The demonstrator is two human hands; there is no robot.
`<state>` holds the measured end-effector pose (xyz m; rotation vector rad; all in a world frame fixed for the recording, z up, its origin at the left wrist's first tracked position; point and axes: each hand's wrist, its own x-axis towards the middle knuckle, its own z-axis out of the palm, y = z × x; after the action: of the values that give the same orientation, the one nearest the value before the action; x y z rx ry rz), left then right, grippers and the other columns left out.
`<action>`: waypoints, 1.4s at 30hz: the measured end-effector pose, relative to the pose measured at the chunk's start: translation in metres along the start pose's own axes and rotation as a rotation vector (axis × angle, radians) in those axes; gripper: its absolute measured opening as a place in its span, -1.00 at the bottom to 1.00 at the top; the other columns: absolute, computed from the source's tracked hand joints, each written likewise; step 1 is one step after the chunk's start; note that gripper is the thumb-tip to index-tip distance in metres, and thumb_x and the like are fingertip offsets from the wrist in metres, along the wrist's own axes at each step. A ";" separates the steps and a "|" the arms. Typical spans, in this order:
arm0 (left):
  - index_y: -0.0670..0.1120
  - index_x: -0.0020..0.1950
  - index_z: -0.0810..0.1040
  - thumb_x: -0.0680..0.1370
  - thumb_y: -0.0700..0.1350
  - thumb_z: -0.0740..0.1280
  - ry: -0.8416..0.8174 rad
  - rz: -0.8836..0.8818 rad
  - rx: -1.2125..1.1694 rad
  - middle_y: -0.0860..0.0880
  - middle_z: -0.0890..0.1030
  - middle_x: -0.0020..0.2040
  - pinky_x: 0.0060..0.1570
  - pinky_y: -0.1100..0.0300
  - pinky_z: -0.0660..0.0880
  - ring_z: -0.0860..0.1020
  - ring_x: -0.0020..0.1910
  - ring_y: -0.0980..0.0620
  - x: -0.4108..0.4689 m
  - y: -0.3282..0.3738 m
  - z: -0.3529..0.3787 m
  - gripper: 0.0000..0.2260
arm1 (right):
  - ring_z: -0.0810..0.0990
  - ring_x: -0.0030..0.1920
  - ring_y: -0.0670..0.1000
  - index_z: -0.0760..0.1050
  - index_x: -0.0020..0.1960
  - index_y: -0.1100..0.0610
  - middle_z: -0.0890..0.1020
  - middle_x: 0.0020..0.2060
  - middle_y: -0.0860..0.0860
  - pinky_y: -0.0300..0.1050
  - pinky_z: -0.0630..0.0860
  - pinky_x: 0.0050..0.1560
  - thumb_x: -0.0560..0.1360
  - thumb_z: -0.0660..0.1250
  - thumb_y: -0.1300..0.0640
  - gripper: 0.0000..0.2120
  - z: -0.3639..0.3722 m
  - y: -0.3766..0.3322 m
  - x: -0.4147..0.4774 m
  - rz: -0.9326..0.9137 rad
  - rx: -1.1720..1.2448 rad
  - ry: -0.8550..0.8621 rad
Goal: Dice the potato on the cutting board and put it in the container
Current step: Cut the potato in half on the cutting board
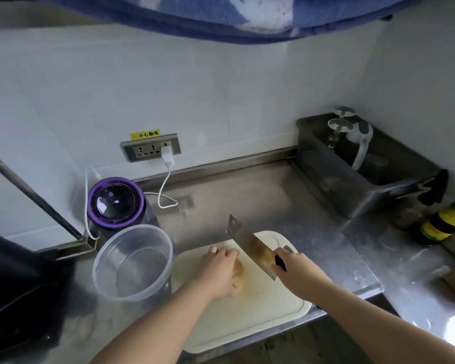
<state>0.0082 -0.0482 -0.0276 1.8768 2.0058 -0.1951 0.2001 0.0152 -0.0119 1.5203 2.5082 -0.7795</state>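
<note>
purple-rimmed appliance (116, 203): well beyond the left hand (218, 271) and off to its left, close to the wall; a white cable trails on the counter to the right of it, leading up to a charger (168, 155) plugged into the wall socket (150, 147).
container (133, 261): clear, round and open-topped, just left of the left hand, at the left edge of the cutting board (247, 319) (touching it or only very near, I cannot tell).
left hand: palm down, fingers curled over the potato (239, 275), pinning it to the cutting board.
potato: brown-skinned, under the left hand's fingers, only its right flank showing; it looks whole.
cutting board: white, beneath both hands, lying on the steel counter (247, 195).
cleaver (250, 245): broad blade between the two hands, tilted, its tip pointing away from the person; whether its edge touches the potato cannot be told.
right hand (297, 269): fingers wrapped round the cleaver's dark handle, just right of the potato.
steel tub (352, 185): well beyond the right hand and to its right, in the corner.
bottle (444, 222): yellow-and-green label, far to the right of the right hand.
</note>
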 end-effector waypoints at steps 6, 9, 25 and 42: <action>-0.01 0.51 0.16 0.42 0.13 0.41 0.073 -0.006 -0.154 0.00 0.33 0.44 0.33 0.14 0.30 0.29 0.40 -0.05 -0.002 -0.008 0.006 -0.25 | 0.57 -0.25 -0.03 0.39 0.23 0.02 0.52 -0.08 -0.04 -0.13 0.60 -0.22 0.66 0.08 0.01 -0.79 0.007 -0.003 0.006 0.005 -0.055 -0.008; 0.02 0.51 0.16 0.38 0.19 0.46 0.109 -0.122 -0.430 0.03 0.28 0.44 0.32 0.16 0.35 0.32 0.39 0.01 -0.015 -0.018 0.012 -0.19 | 0.51 -0.34 -0.08 0.37 0.23 0.05 0.48 -0.25 -0.08 -0.26 0.42 -0.42 0.67 0.05 0.03 -0.78 0.012 -0.005 0.004 -0.019 -0.066 -0.018; -0.08 0.25 0.50 0.46 0.07 0.45 0.183 -0.409 -0.841 0.01 0.59 0.14 -0.07 0.27 0.46 0.52 0.01 0.09 -0.017 -0.014 0.026 -0.56 | 0.49 -0.20 0.08 0.27 0.19 0.10 0.58 -0.10 0.11 0.00 0.55 -0.14 0.59 0.02 0.24 -0.80 -0.008 -0.020 0.009 0.001 -0.126 -0.110; -0.14 0.03 0.49 0.53 0.04 0.38 0.149 -0.476 -1.038 -0.12 0.61 -0.06 -0.20 0.03 0.63 0.62 -0.19 -0.11 -0.015 -0.003 0.025 -0.73 | 0.41 -0.37 -0.04 0.09 0.47 0.07 0.48 -0.14 0.01 -0.13 0.52 -0.28 0.59 0.17 0.28 -0.49 -0.010 -0.060 -0.059 -0.120 -0.212 -0.034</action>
<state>0.0100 -0.0714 -0.0459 0.7771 1.9959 0.7416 0.1794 -0.0488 0.0396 1.2892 2.5803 -0.5270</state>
